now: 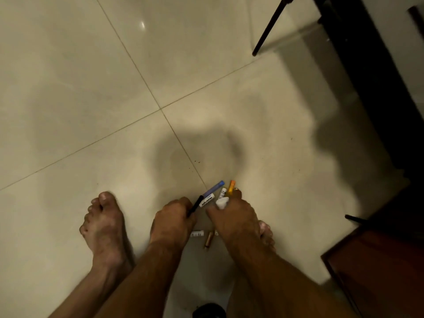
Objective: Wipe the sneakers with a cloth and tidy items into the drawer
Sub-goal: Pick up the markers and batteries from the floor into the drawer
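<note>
The left hand point(173, 220) is curling round a thin black pen point(195, 206) while the right hand point(231, 216) is clamping several markers point(212, 193) fanning toward twelve o'clock over the floor point(91, 99); light, rigid, slick barrels, best gripped mid-shaft.

A blue-capped white marker point(212, 193), an orange pen point(231, 186) and a brass-coloured battery point(208, 240) lie clustered near the floor tile seam point(183, 146).

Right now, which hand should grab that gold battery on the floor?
Probably the left hand: it grips only a black pen, while the right hand already holds several markers. The battery lies between both.
</note>
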